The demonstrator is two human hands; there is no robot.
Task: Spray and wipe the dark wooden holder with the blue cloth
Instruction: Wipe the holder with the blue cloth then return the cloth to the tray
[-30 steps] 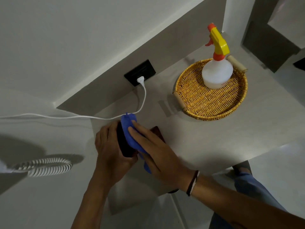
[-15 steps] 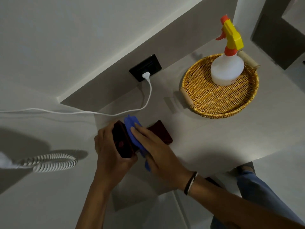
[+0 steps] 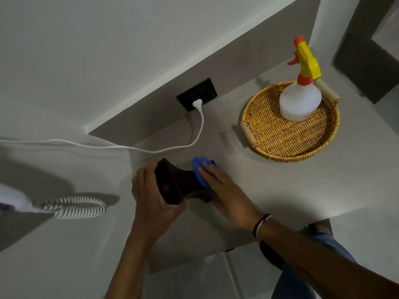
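The dark wooden holder (image 3: 182, 182) lies on its side on the grey counter, left of centre. My left hand (image 3: 151, 195) grips its left end, fingers wrapped over the flat end face. My right hand (image 3: 224, 190) presses the blue cloth (image 3: 200, 171) against the holder's right end, which the cloth and fingers mostly hide. A white spray bottle (image 3: 300, 102) with a yellow and orange trigger head stands upright in the wicker basket at the back right, away from both hands.
The round wicker basket (image 3: 280, 141) with wooden handles sits at the right. A white cable (image 3: 198, 134) runs from a black wall socket (image 3: 197, 97) leftwards. A coiled white cord (image 3: 82, 207) lies at the left. The counter's front edge is just below my hands.
My right hand has slid the blue cloth rightwards along the holder, from near my left hand to its far end. More of the holder's middle shows now. My left hand keeps its grip.
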